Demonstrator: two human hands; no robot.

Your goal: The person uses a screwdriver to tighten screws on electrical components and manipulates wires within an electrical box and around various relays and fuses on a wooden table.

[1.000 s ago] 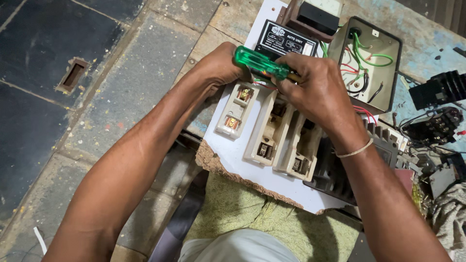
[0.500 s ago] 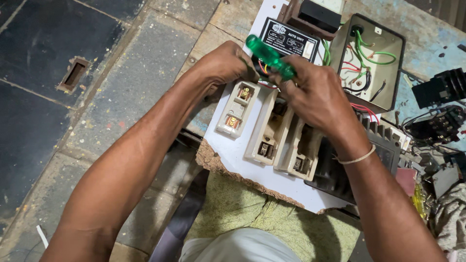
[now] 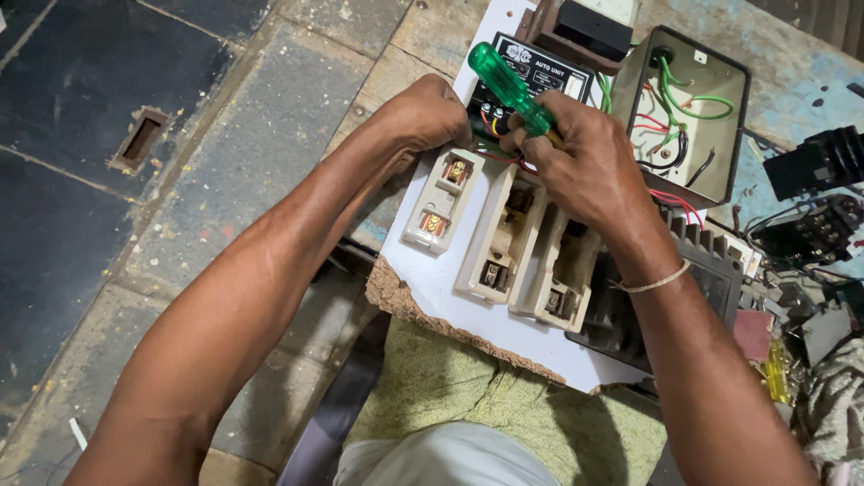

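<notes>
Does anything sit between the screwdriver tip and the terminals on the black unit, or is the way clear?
The tip itself is hidden behind the right hand, which grips the green screwdriver. The left hand rests at the black unit's edge, among loose coloured wires. Those wires crowd the terminals; nothing else visibly blocks them.

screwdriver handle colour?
Translucent green; the screwdriver handle is gripped in the right hand, clearest in the head view.

Bare stone floor [image 3: 180, 162] lies open left of the board [image 3: 432, 279]; fuse holders [image 3: 504, 243], a wired box [image 3: 688, 112] and clutter [image 3: 810, 234] crowd its right.
</notes>
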